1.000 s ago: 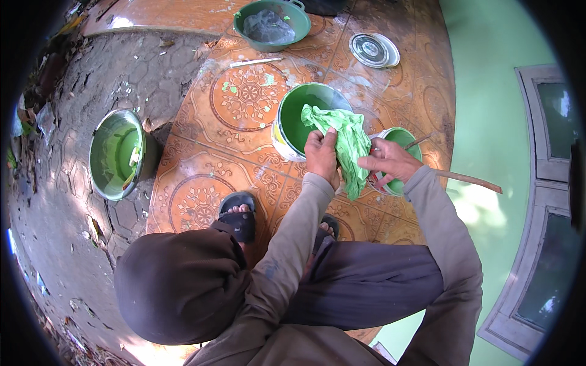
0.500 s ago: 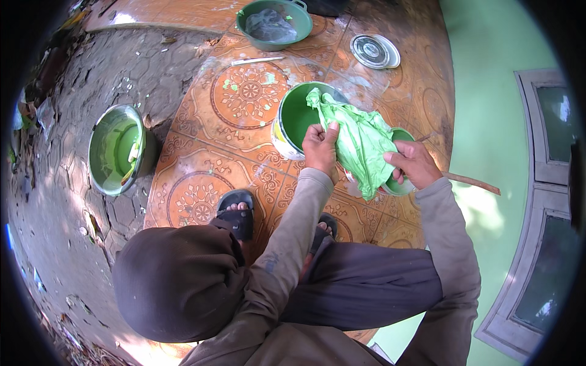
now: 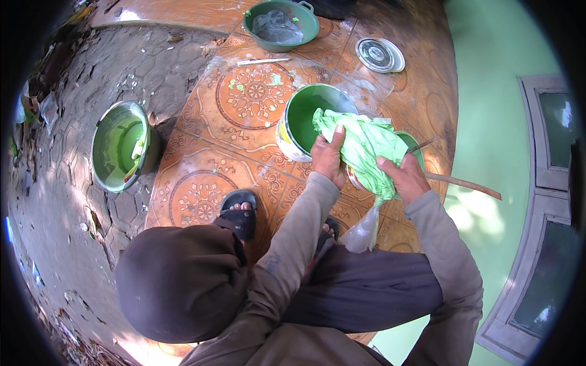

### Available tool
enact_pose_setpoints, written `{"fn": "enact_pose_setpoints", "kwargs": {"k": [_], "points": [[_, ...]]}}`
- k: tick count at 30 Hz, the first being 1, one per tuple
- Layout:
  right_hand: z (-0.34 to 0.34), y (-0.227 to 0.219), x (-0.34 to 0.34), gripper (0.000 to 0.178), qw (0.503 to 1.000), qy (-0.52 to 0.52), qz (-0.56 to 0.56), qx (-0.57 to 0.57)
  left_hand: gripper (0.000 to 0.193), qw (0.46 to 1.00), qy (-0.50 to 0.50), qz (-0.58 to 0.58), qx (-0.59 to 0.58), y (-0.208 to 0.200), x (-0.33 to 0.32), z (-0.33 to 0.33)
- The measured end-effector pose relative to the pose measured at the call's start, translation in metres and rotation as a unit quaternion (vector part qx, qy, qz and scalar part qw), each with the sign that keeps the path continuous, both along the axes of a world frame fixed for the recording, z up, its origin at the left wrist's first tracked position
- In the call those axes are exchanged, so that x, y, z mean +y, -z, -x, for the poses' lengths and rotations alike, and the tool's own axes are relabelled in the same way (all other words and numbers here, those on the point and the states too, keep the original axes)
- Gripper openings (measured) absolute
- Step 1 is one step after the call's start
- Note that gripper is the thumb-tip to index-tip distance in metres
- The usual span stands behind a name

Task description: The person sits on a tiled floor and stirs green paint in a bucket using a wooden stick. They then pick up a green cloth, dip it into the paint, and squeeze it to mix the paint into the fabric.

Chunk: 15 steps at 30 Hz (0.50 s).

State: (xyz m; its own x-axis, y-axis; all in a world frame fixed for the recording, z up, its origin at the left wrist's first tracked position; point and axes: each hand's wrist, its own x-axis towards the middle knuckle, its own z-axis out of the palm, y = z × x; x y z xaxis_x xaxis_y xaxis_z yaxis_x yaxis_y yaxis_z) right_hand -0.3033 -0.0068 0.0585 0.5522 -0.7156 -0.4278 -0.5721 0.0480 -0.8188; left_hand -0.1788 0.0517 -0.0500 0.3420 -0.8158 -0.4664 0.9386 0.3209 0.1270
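A crumpled light-green plastic bag [image 3: 367,146] is stretched between my two hands, its left end over the rim of a large paint bucket [image 3: 299,125] with green inside. My left hand [image 3: 328,157] grips its near left edge, thumb on top. Gripping the right side, my right hand [image 3: 406,177] has its thumb toward the middle. A whitish, see-through bulging end [image 3: 362,232] hangs below the green part, by my right knee. Partly hidden behind the bag and my right hand stands a smaller bucket [image 3: 412,150], green inside, with a wooden stick [image 3: 464,184] beside it.
On the paving at left stands a grey bucket [image 3: 96,146] with green paint and a brush-like tool in it. A green basin [image 3: 311,27] holding clear plastic, a white stick [image 3: 264,61] and a round lid [image 3: 378,55] lie on the orange tiles. The green wall [image 3: 497,122] rises at right.
The bag has been turned and bunched up between my hands. Its whitish, see-through end now hangs down below, where it did not show before. My right hand has shifted slightly down and left.
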Motion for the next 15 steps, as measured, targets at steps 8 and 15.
{"fn": "enact_pose_setpoints", "kwargs": {"k": [8, 15], "points": [[0.000, -0.009, -0.003, 0.025, 0.994, 0.099, 0.052, -0.006, 0.036, 0.998, -0.048, -0.022, 0.021, -0.012, -0.001, 0.007], [-0.018, -0.020, -0.017, 0.024, 0.993, 0.113, 0.036, 0.014, 0.040, 0.997, -0.044, 0.004, 0.069, -0.003, 0.000, 0.012]]}}
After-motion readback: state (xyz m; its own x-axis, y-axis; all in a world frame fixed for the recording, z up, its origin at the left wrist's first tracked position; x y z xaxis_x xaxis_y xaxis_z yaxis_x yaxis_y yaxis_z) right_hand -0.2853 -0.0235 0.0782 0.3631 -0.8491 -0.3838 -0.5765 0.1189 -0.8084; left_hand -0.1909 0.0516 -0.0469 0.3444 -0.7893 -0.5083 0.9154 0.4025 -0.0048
